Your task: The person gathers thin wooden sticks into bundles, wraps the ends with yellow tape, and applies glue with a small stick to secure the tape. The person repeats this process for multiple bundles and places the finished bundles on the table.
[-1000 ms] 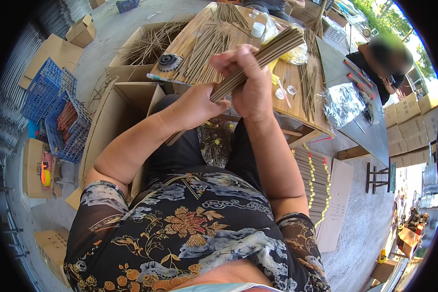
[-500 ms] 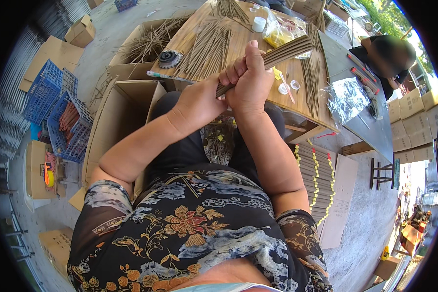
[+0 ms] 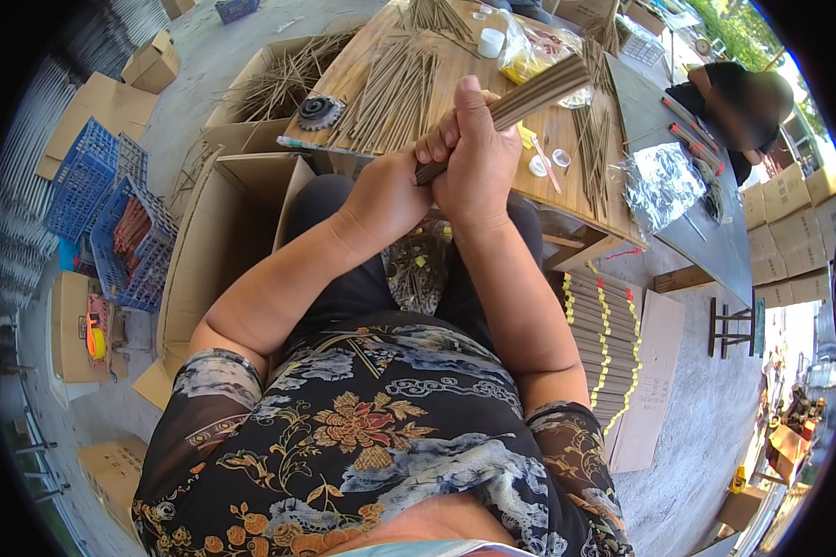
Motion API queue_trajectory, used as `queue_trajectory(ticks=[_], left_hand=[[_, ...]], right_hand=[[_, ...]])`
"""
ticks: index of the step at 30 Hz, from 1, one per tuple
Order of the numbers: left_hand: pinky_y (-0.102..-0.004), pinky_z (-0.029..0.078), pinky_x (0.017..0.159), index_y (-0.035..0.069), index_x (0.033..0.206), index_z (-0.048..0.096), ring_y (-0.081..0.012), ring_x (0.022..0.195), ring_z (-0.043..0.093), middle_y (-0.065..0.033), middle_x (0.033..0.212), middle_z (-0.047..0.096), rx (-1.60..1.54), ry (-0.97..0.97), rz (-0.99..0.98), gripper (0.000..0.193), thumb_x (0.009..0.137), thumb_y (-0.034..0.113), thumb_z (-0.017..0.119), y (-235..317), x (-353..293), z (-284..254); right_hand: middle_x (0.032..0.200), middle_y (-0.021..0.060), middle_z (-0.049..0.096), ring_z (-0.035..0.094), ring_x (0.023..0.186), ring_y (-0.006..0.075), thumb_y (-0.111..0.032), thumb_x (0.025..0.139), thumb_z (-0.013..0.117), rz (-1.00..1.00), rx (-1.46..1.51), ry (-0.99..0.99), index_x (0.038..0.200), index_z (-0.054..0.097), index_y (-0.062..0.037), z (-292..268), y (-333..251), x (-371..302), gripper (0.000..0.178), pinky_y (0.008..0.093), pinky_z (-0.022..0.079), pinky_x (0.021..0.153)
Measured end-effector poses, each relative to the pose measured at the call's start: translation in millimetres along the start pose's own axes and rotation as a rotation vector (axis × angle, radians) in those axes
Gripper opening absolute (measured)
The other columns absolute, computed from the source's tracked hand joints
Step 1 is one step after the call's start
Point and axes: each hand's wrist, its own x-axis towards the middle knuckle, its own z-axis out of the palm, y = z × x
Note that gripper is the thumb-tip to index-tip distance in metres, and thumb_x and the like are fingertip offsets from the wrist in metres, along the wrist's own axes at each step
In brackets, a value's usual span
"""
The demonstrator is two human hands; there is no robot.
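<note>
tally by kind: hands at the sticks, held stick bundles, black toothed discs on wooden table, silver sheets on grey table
Left hand and right hand: 2
Held stick bundle: 1
Black toothed disc: 1
Crinkled silver sheet: 1
Total: 5

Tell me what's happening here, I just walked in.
A person has their left hand and right hand close together around a bundle of thin brown sticks, its upper end slanting to the right. It's held up in front of a wooden table, where more loose sticks lie spread out. An open cardboard box stands to their left, and sticks with yellow bands lie low on their right. Another person is beyond the grey table.
</note>
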Motion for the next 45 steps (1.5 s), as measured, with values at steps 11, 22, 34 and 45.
queue_trajectory(ticks=[11,22,34,45], left_hand=[[-0.0336,0.046,0.064,0.0,0.086,0.056,-0.032,0.072,0.06,-0.0183,0.077,0.06,-0.038,-0.202,-0.151,0.023,0.067,0.01,0.064,5,-11,-14],[-0.04,0.047,0.067,0.003,0.089,0.052,-0.0372,0.079,0.057,-0.0189,0.081,0.06,0.077,-0.004,-0.161,0.025,0.07,0.015,0.063,-1,-23,2],[-0.0403,0.046,0.069,0.001,0.086,0.052,-0.0376,0.08,0.057,-0.0195,0.083,0.06,-0.182,-0.261,-0.152,0.021,0.072,0.015,0.062,-7,-14,-2],[-0.0393,0.046,0.067,-0.001,0.093,0.047,-0.0378,0.082,0.057,-0.0232,0.08,0.058,-0.021,-0.152,-0.166,0.031,0.073,0.018,0.062,-6,-35,-4]], right_hand=[[0.049,-0.001,0.031,0.03,0.039,0.0109,-0.025,0.085,0.052,0.147,0.031,0.05,0.064,0.037,-0.0114,-3,-2,-13,0.029,0.0273,0.03,0.038],[0.049,-0.0008,0.032,0.032,0.039,0.0111,-0.022,0.084,0.054,0.099,-0.044,0.133,0.064,0.037,-0.0107,-3,8,-15,0.028,0.0275,0.032,0.037],[0.053,-0.0003,0.035,0.037,0.043,0.011,-0.023,0.086,0.052,0.172,-0.019,0.007,0.069,0.039,-0.0099,-12,6,-6,0.026,0.0276,0.035,0.041],[0.051,-0.0027,0.03,0.029,0.039,0.0085,-0.021,0.088,0.047,0.209,-0.011,0.109,0.07,0.04,-0.012,-16,10,-15,0.021,0.0251,0.028,0.036]])
